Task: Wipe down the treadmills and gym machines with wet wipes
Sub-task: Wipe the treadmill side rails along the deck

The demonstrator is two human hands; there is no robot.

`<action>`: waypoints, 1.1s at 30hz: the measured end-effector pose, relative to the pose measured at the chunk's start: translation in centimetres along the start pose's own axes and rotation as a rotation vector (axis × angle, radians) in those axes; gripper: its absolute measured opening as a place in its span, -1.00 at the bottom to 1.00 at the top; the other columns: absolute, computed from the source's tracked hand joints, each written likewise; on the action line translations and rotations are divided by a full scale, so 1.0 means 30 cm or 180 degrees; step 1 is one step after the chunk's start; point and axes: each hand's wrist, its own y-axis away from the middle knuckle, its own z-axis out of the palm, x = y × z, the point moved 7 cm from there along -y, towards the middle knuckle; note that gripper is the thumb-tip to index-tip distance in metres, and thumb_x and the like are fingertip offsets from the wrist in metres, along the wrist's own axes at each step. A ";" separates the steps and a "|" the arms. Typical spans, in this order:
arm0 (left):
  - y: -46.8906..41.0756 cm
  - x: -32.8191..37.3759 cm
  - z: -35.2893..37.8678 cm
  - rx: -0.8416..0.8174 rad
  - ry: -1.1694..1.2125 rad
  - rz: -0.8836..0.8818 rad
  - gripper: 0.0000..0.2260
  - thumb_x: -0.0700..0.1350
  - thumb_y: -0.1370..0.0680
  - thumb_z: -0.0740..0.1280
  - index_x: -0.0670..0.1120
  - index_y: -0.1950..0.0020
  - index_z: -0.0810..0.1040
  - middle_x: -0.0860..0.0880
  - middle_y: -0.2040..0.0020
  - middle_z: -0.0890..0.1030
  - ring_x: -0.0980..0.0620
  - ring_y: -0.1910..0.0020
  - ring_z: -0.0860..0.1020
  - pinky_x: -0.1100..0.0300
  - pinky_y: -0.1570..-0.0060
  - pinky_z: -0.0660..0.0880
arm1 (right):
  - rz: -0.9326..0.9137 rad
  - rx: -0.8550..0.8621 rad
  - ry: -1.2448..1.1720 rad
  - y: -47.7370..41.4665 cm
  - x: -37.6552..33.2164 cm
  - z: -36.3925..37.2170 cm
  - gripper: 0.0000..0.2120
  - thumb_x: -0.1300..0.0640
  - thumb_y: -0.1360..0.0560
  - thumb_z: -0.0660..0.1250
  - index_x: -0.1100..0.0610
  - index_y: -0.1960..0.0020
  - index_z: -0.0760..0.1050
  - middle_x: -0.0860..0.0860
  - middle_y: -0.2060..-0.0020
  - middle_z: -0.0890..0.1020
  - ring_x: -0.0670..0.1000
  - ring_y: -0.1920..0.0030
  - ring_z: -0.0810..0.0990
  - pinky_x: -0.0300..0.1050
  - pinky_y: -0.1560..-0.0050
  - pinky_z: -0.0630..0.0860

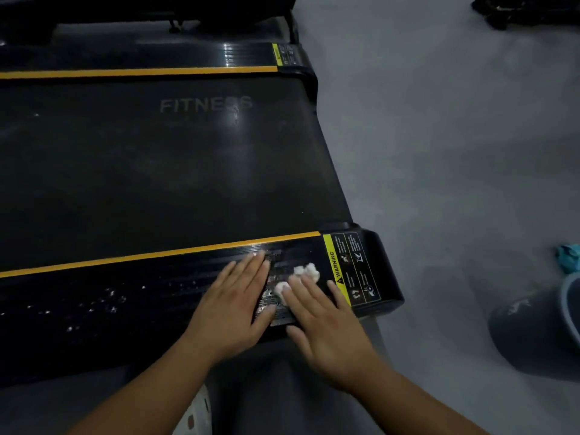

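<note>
A black treadmill (157, 171) with orange stripes and a belt marked FITNESS fills the left of the view. Its near side rail (94, 296) looks wet and shiny. My left hand (233, 304) lies flat on that rail with straight fingers. My right hand (320, 321) lies flat beside it, pressing a crumpled white wet wipe (301, 276) onto the rail; the wipe pokes out past my fingertips. A yellow warning label (337, 268) sits just right of the wipe, at the rail's end cap.
Grey floor (439, 152) stretches to the right of the treadmill. A dark grey bucket (539, 331) stands at the right edge, with a teal object (569, 257) behind it. Dark gym equipment (527, 11) sits at the top right. A white shoe (196, 416) shows at the bottom.
</note>
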 end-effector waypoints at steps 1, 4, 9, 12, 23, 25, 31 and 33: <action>0.020 -0.012 0.001 0.0022 -0.0042 0.0015 -0.34 0.25 -0.64 0.05 -0.14 -0.62 0.23 -0.09 -0.63 0.18 -0.02 -0.61 0.15 0.01 -0.52 0.04 | -0.0037 0.0036 0.0149 0.022 0.033 0.001 -0.42 -0.16 -0.64 0.06 0.01 -0.60 0.19 -0.02 -0.59 0.23 -0.02 -0.59 0.18 0.19 -0.49 0.11; 0.028 -0.017 0.001 0.0094 -0.0130 0.0032 -0.34 0.23 -0.63 0.08 -0.16 -0.61 0.26 -0.12 -0.63 0.21 -0.03 -0.61 0.17 -0.02 -0.52 0.07 | 0.0608 0.0141 0.0025 -0.096 0.118 -0.041 -0.39 -0.19 -0.65 -0.09 0.05 -0.61 0.21 0.00 -0.60 0.20 0.00 -0.61 0.11 0.21 -0.56 0.07; 0.027 -0.017 0.004 0.0021 -0.0077 0.0026 -0.34 0.22 -0.62 0.08 -0.16 -0.61 0.26 -0.12 -0.63 0.18 -0.04 -0.62 0.14 -0.05 -0.53 0.08 | -0.0110 0.0048 0.0151 0.050 -0.066 0.011 -0.41 -0.14 -0.60 0.11 0.03 -0.59 0.26 0.00 -0.58 0.26 0.00 -0.59 0.18 0.19 -0.49 0.14; 0.025 -0.016 0.011 -0.0020 -0.0023 -0.0007 -0.33 0.22 -0.61 0.07 -0.16 -0.62 0.23 -0.11 -0.64 0.16 -0.03 -0.63 0.11 -0.06 -0.55 0.04 | 0.0169 0.0088 0.0372 0.051 0.057 -0.019 -0.43 -0.15 -0.63 0.05 0.04 -0.59 0.26 -0.01 -0.58 0.25 -0.02 -0.59 0.19 0.22 -0.46 0.13; 0.019 -0.011 0.014 0.0099 0.0202 -0.0005 -0.31 0.24 -0.62 -0.08 -0.11 -0.65 0.00 -0.07 -0.65 -0.06 0.00 -0.65 -0.07 -0.03 -0.60 -0.11 | 0.0751 -0.0235 0.0073 -0.113 0.057 -0.044 -0.30 -0.27 -0.59 -0.29 -0.03 -0.65 0.02 -0.08 -0.64 -0.01 -0.09 -0.63 -0.10 0.15 -0.59 -0.07; 0.017 -0.014 0.001 0.0159 0.0219 -0.0007 -0.32 0.23 -0.61 -0.06 -0.11 -0.66 0.04 -0.07 -0.66 -0.02 0.01 -0.65 -0.05 -0.03 -0.60 -0.09 | 0.0759 -0.0232 -0.0005 -0.193 -0.004 -0.035 -0.26 -0.27 -0.56 -0.33 -0.01 -0.65 0.02 -0.05 -0.65 0.00 -0.06 -0.63 -0.12 0.15 -0.59 -0.11; 0.031 -0.060 0.002 0.0022 0.0324 0.0077 -0.28 0.31 -0.62 -0.04 -0.08 -0.67 0.03 -0.03 -0.66 -0.04 0.02 -0.65 -0.05 0.07 -0.56 -0.14 | 0.0261 -0.0226 0.0103 -0.060 0.002 -0.033 -0.34 -0.27 -0.67 -0.25 0.01 -0.61 0.21 -0.04 -0.60 0.18 -0.04 -0.60 0.13 0.20 -0.51 0.15; 0.055 -0.113 -0.006 0.0091 0.0088 0.0071 -0.27 0.33 -0.62 0.03 -0.12 -0.64 0.18 -0.08 -0.64 0.14 -0.01 -0.62 0.11 0.06 -0.53 -0.02 | 0.0537 -0.0226 0.0013 -0.172 0.052 -0.048 -0.24 -0.35 -0.60 -0.37 -0.01 -0.64 0.09 -0.05 -0.63 0.07 -0.05 -0.62 -0.01 0.17 -0.59 -0.03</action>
